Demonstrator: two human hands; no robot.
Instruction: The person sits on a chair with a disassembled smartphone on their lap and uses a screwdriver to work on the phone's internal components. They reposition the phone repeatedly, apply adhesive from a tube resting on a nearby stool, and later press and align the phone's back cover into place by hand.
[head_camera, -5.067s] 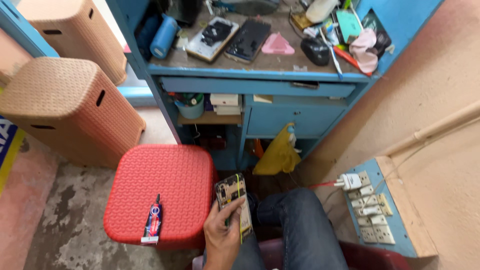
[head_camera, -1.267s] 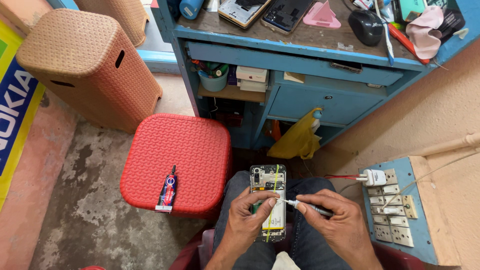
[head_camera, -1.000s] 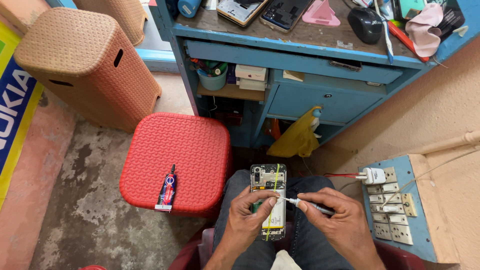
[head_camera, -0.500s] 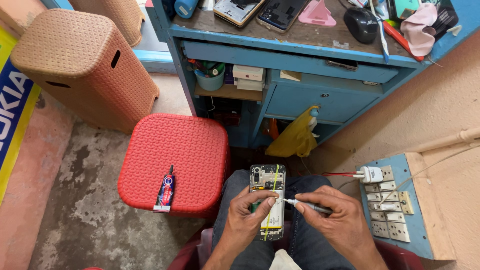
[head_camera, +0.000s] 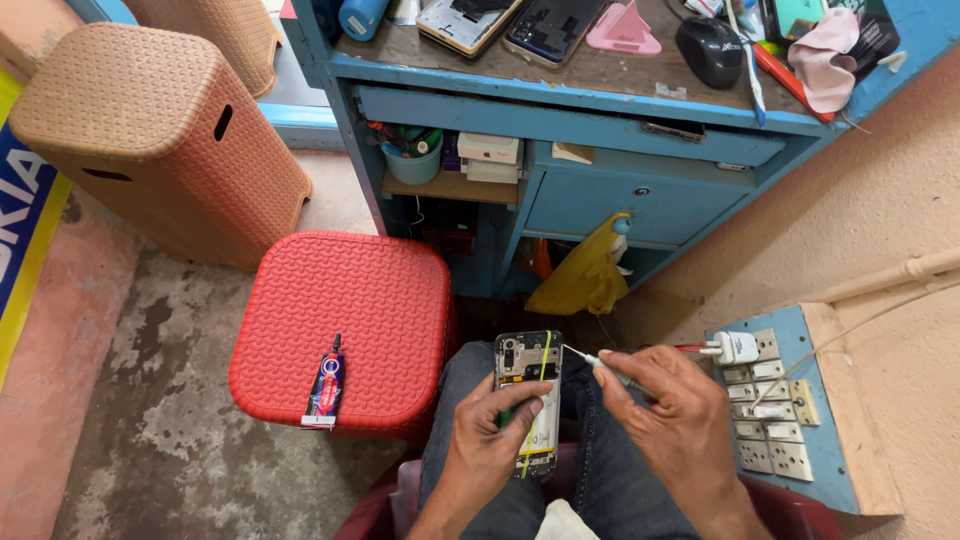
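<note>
1. Blue wooden table (head_camera: 560, 90), cluttered with phones, stands ahead of the knees.
2. Red plastic stool (head_camera: 345, 310) sits beside the left knee, a small glue tube (head_camera: 326, 385) lying on it.
3. Opened phone (head_camera: 527, 400) rests over the lap, gripped by the left hand (head_camera: 490, 440).
4. Right hand (head_camera: 670, 425) pinches a thin screwdriver (head_camera: 592, 360), its tip at the phone's top edge.

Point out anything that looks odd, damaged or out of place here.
The phone in the left hand has its back cover off, its insides bare. The right hand holds a thin tool by its top corner. A glue tube lies at the very edge of the red stool.
</note>
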